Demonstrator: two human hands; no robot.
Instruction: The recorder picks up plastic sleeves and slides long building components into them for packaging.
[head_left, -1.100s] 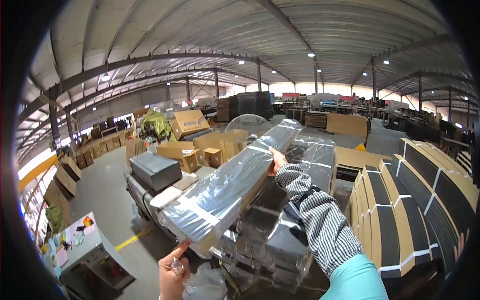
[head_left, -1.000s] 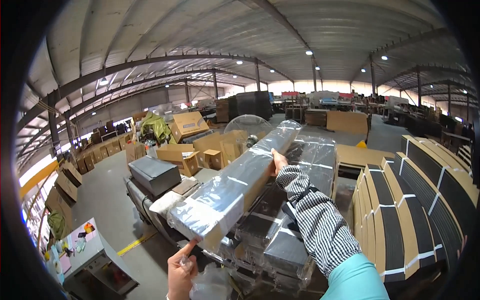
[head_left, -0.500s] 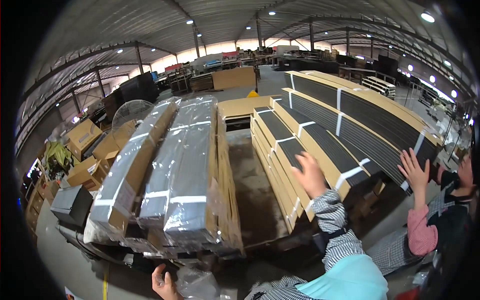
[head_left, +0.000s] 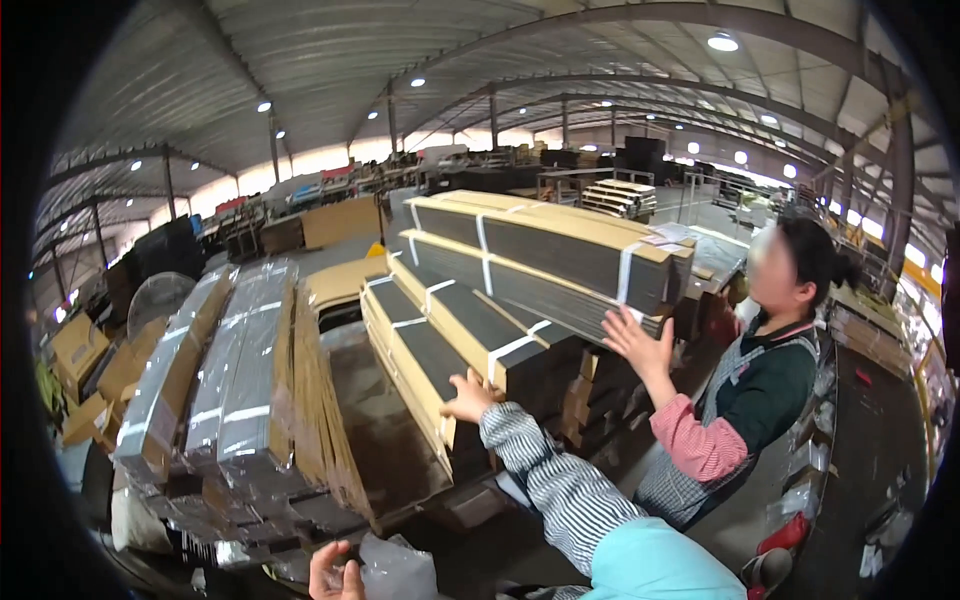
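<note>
At the lower edge, my left hand (head_left: 337, 572) has curled fingers around part of a crumpled clear plastic bag (head_left: 397, 568); the exact grip is partly cut off. My right hand (head_left: 468, 397) reaches out in a striped sleeve, fingers apart, over the near end of a long strapped bundle (head_left: 433, 358) of dark panels with brown cardboard edging. Whether it touches the bundle I cannot tell. Larger strapped bundles (head_left: 540, 245) lie behind. To the left, long plastic-wrapped packs (head_left: 255, 385) with white straps lie side by side on a stack.
At right stands a co-worker in a checked apron, with a raised hand (head_left: 640, 345) near the bundles' end. Brown cartons (head_left: 85, 350) and a round fan (head_left: 160, 300) stand at far left. A dark gap (head_left: 385, 430) separates the two stacks. A red object (head_left: 782, 535) lies lower right.
The view has turned right, so the stacks sit further left and more of the co-worker shows. My right hand has come lower toward the strapped bundle's near end. The plastic bag stays with my left hand.
</note>
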